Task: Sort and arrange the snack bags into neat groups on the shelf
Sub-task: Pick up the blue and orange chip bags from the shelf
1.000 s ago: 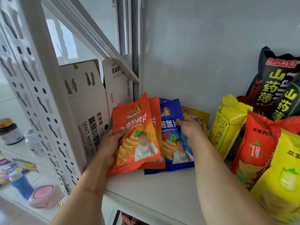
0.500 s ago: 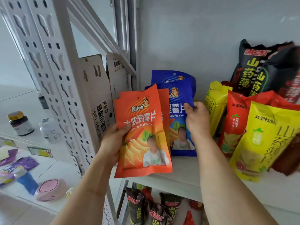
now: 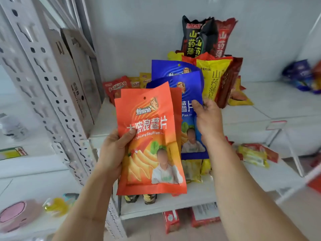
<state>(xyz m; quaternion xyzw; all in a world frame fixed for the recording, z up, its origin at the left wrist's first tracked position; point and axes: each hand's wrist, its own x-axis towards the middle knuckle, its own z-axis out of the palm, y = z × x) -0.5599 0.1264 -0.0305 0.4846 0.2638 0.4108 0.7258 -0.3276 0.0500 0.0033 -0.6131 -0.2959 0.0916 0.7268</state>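
Note:
My left hand [image 3: 113, 150] grips the left edge of two stacked orange chip bags [image 3: 149, 141], thumb on the front one, held up in front of the shelf [image 3: 271, 108]. My right hand [image 3: 207, 122] pinches the right edge of the blue chip bags [image 3: 187, 94], which fan out behind the orange ones. On the shelf behind stand yellow [image 3: 214, 79], red and black [image 3: 192, 39] yam-chip bags leaning on the wall. Small red and yellow packets [image 3: 119, 85] lie at the shelf's back left.
A perforated white upright [image 3: 43, 84] and a cardboard box [image 3: 81, 80] stand to the left. A blurred pile of blue bags [image 3: 302, 75] sits at the far right of the shelf. The lower shelf holds yellow and red packets [image 3: 253, 153]. A pink round case [image 3: 15, 214] lies lower left.
Both hands have lifted the orange and blue bags off the shelf and drawn them back toward me. The view has pulled away, showing more of the shelf and the level below.

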